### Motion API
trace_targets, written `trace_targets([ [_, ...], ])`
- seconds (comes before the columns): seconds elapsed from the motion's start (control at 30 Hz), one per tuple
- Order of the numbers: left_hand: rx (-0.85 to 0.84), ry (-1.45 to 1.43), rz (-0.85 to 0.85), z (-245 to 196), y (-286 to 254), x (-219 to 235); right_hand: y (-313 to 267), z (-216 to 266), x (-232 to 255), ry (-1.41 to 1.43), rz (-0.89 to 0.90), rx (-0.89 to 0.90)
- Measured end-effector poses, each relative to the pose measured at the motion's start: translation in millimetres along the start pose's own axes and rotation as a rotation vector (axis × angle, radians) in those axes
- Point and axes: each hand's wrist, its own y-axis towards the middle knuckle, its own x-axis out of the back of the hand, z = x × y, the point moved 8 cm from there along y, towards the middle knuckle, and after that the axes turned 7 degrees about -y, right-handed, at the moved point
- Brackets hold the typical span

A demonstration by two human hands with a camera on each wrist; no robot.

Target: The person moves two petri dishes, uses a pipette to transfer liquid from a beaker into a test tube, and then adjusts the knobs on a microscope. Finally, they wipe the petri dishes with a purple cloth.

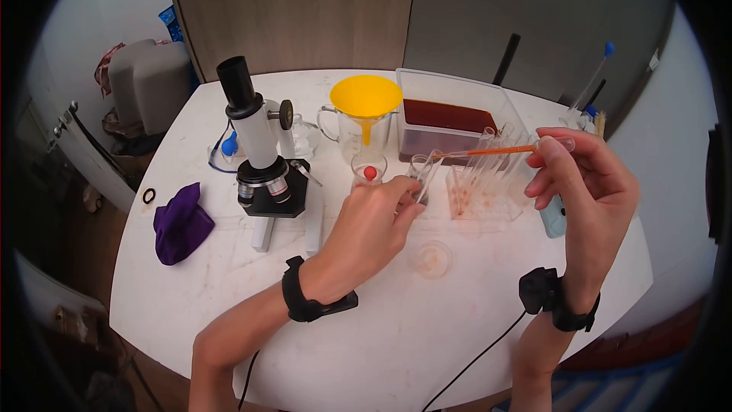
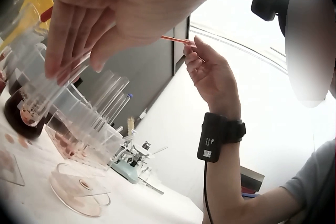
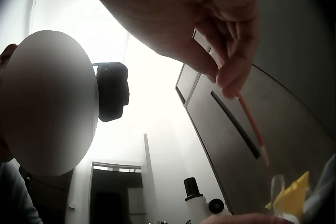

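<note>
The left hand pinches a clear test tube, tilted, between thumb and fingers above the table. In the right hand a pipette with orange-red liquid is held nearly level between thumb and fingers; its tip is at the tube's mouth. In the left wrist view the tube slants below the left hand, in front of a beaker of dark liquid. The right wrist view shows the right hand pinching the pipette, which points down toward the tube.
A rack of tubes stands right of the left hand, with a petri dish in front. A microscope, a yellow funnel in a beaker and a tub of dark red liquid stand behind. Purple cloth lies left.
</note>
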Motion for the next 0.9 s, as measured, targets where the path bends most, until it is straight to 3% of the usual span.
trace_targets([
  [0.37,0.012,0.015,-0.012,2.1,-7.4,4.5,-1.3,1.7,4.5,-0.016,0.008,0.035],
  [0.9,-0.119,-0.040,-0.080,-7.7,-21.8,12.4,-3.9,-5.8,-7.9,0.007,0.090,0.007],
])
